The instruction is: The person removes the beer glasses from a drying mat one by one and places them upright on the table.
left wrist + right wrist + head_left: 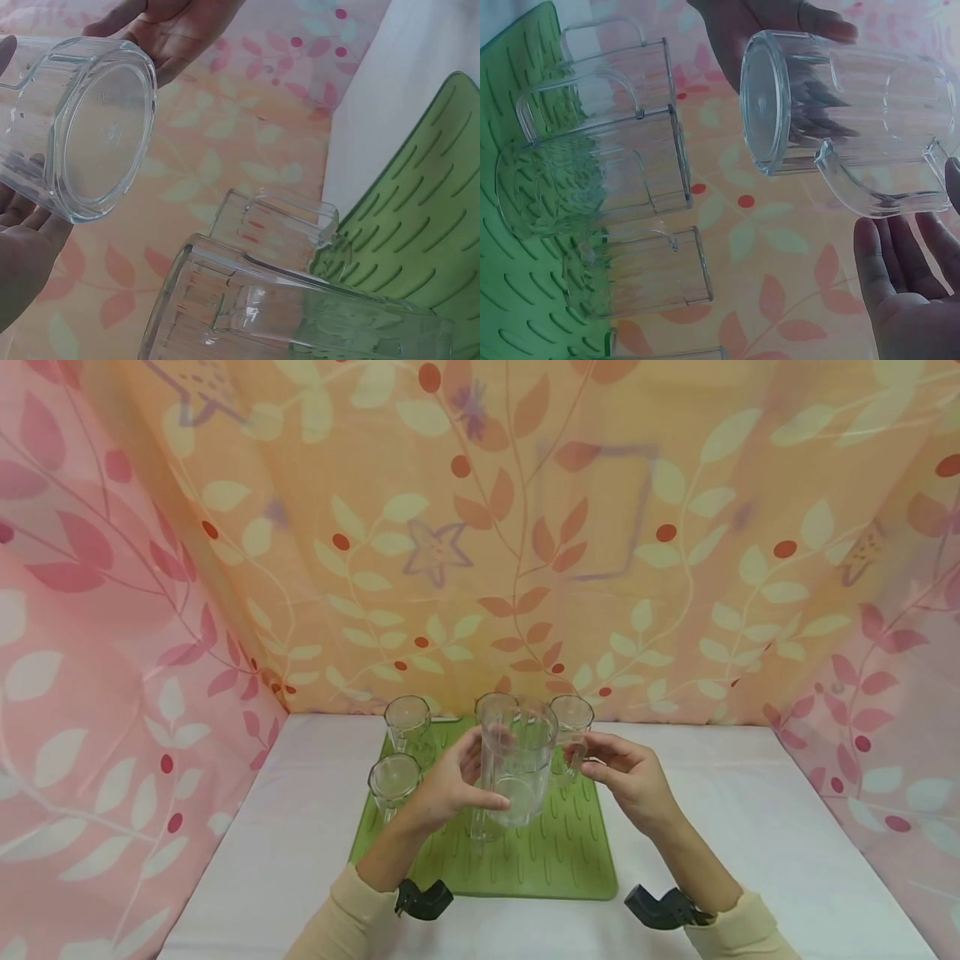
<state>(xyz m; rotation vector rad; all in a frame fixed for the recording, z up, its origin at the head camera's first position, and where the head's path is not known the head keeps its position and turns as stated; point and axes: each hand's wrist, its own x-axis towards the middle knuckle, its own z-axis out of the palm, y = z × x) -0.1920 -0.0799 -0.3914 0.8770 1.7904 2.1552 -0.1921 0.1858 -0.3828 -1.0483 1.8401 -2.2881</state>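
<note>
Both hands hold a clear glass mug (pixel 520 781) over the green ridged mat (pixel 543 872), its mouth facing up. My left hand (pixel 450 787) grips the body from the left, thumb across the near side and fingers behind the glass. On the other side, my right hand (pixel 628 777) holds the handle between thumb and fingers. The right wrist view shows that handle (pixel 877 199) with fingertips right at it. Below, the held mug overlaps another clear mug (pixel 483 828) in the head view.
Two clear mugs stand along the mat's left side, a front one (pixel 394 781) and a back one (pixel 407 720). Behind the held mug are a middle mug (pixel 491 700) and a right one (pixel 573 710). A patterned cloth wall (pixel 450 610) rises behind the white table (pixel 697 827).
</note>
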